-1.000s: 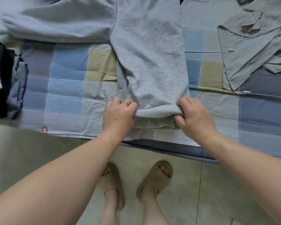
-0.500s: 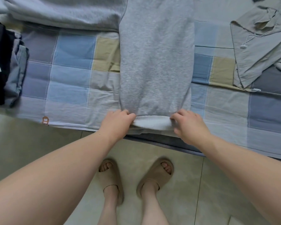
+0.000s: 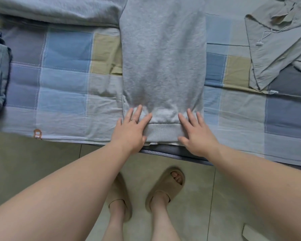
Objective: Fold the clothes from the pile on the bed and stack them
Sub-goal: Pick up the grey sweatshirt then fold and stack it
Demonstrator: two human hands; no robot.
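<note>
Sweatshirt (image 3: 161, 58), grey, lies folded into a long strip across the middle of the bed (image 3: 64, 94), with its ribbed hem (image 3: 161, 132) at the near edge. The knit is judged soft, limp and light. It would sag if lifted at one point, so take hold at both hem corners. Left hand (image 3: 130, 129) and right hand (image 3: 196, 134) lie flat on the near corners, fingers (image 3: 139, 113) straight and spread, pressing and gripping nothing. Half a second earlier both hands pinched the hem with curled fingers; that grip is now released.
</note>
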